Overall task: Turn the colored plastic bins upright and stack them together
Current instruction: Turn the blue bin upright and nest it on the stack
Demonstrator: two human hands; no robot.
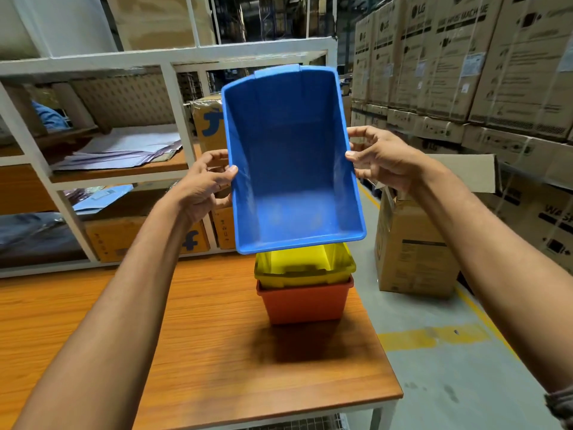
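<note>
I hold a blue plastic bin (291, 162) in the air, its open side tilted toward me so its inside shows. My left hand (206, 181) grips its left rim and my right hand (383, 156) grips its right rim. Just below the blue bin, a yellow bin (305, 265) sits upright, nested inside an orange bin (305, 302). That stack stands near the right edge of the wooden table (198, 352). The blue bin hides the far part of the yellow bin.
White metal shelving (173, 107) with papers and cardboard boxes stands behind the table. An open cardboard box (415, 246) sits on the floor to the right. Stacked appliance cartons (483, 63) line the right side. Yellow floor markings (434, 336) run beside the table.
</note>
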